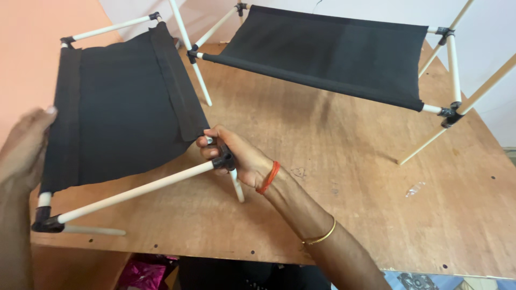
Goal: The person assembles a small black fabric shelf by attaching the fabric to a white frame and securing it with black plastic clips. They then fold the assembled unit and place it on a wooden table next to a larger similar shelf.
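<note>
At the left of the frame, the frame (129,107) of white rods and slack black cloth sat on the table (349,215). The right hand (236,157) clenched a black corner joint (224,159); the left hand (22,150) lay open against the cloth edge. It looked light and wobbly, best gripped at its joints.

Both hands (left (21,147) flat, right (236,156) curled shut) reach forward

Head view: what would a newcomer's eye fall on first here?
Two black fabric slings on white-rod frames dominate the wooden table: the near fabric frame at left, a second fabric frame farther back at right. The right hand, with an orange thread bracelet, has its grip on the near frame's black corner connector, while the left hand rests against that frame's left edge.
</note>
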